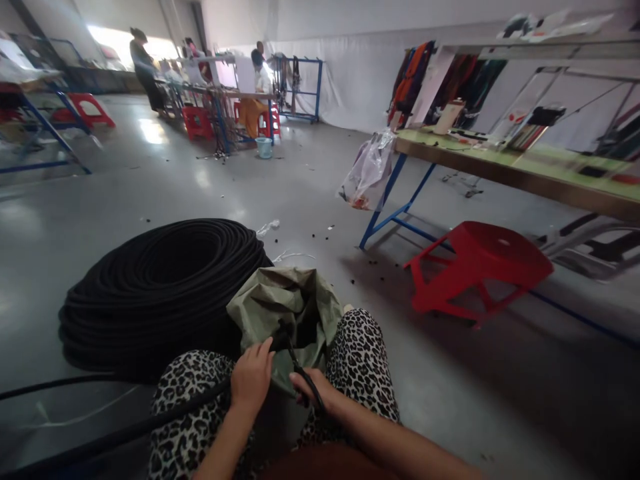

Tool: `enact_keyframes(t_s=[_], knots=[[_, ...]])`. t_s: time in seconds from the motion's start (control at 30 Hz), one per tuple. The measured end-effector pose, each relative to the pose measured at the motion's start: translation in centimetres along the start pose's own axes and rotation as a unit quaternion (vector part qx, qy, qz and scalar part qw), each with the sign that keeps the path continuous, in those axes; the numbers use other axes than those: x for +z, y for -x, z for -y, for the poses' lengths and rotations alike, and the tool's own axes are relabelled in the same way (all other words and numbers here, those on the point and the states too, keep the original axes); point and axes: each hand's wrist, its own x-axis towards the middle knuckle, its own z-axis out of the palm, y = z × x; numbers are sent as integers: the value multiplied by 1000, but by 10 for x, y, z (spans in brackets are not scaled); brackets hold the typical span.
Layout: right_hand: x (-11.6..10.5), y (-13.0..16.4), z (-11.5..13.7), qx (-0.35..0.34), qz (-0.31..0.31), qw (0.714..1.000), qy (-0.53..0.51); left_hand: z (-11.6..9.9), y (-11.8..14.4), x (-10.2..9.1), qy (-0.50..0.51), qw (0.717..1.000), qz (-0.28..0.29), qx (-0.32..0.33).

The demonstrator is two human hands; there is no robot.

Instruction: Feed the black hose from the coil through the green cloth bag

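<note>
My left hand is closed around a thick black cord, whose length runs back across my left knee to the lower left. In my right hand is a pair of black-handled scissors, their blades pointing up and left toward the cord's end by my left fingers. Both hands are over the mouth of an olive-green sack between my knees. Dark pieces lie inside the sack, too shadowed to make out. Just beyond my left knee lies a large coil of black cord on the floor.
A red plastic stool stands to the right, beside a green-topped worktable with blue legs. Small black bits and white string are scattered on the floor. Several people work at tables at the back, near a blue bucket.
</note>
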Motion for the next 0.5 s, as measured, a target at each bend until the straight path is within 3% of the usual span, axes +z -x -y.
enact_keyframes(t_s=[0.23,0.5], knots=[[0,17,5,27,-52,998,-9,5,-7,14,32,998,13,45],[-1,21,-1,36,-87,996,4,-14,-11,21,76,992,21,102]])
